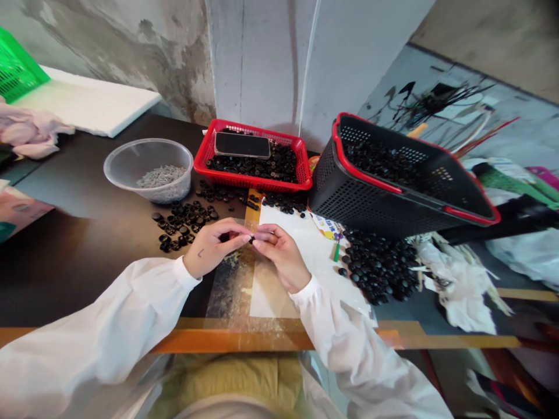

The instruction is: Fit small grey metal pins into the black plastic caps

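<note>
My left hand (pixel 218 244) and my right hand (pixel 279 253) meet over the middle of the worktable, fingertips pinched together. Between them is a small black piece (pixel 251 239), mostly covered by the fingers. Left of my hands lies a scatter of small round black parts (pixel 181 224), some of them ring-like. A white sheet (pixel 273 291) lies under my right hand. Over on the right sits a heap of shiny black domed caps (pixel 382 265), and a small green-handled tool (pixel 336 250) rests beside it.
A clear plastic bowl (pixel 117 163) holds small metal pins. Behind my hands, a red basket (pixel 253 181) contains black parts and a phone (pixel 242 144). A tall black basket (pixel 353 198) with red trim stands right. White gloves (pixel 463 285) lie near the front edge.
</note>
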Action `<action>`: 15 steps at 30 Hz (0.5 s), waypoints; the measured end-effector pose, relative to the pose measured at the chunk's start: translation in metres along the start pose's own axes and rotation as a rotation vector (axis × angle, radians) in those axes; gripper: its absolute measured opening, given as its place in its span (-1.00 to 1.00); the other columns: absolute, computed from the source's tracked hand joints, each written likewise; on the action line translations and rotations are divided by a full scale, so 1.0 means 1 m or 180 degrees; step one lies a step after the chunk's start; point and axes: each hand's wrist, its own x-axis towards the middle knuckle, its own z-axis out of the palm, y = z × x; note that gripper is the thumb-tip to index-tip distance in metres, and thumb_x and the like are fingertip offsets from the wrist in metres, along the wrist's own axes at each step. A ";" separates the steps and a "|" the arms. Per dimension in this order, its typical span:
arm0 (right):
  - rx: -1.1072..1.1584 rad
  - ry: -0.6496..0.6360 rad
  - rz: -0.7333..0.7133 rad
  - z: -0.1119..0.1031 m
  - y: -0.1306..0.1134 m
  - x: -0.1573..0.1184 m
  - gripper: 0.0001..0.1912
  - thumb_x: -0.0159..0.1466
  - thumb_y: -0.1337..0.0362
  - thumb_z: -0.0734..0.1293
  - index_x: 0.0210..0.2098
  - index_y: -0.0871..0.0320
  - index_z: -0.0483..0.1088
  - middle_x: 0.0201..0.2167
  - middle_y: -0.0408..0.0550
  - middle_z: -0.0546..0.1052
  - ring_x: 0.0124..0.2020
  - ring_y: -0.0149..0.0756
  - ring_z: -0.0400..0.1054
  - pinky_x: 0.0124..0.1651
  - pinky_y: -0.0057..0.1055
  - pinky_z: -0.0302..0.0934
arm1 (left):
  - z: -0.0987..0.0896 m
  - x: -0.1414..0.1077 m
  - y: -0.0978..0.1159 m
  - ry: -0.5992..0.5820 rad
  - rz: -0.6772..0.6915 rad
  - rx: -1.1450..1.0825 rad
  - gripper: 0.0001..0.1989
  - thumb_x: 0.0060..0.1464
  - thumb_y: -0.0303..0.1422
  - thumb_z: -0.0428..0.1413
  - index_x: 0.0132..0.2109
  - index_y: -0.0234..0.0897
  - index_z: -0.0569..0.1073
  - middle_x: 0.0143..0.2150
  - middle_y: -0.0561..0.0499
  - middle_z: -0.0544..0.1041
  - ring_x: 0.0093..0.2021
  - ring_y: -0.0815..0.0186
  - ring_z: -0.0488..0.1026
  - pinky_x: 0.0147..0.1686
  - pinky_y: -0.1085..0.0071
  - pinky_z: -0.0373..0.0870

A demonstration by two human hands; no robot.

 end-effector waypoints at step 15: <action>0.0884 -0.0023 0.0323 0.001 0.002 0.001 -0.59 -0.01 0.29 0.59 -0.21 0.05 0.42 -0.21 -0.21 0.57 -0.16 -0.42 0.52 -0.02 -0.48 0.43 | 0.012 -0.003 0.003 0.0083 -0.0940 -0.1930 -0.66 0.00 -0.39 0.23 -0.04 -0.25 0.42 -0.21 0.01 0.44 -0.23 0.34 0.40 -0.24 0.43 0.38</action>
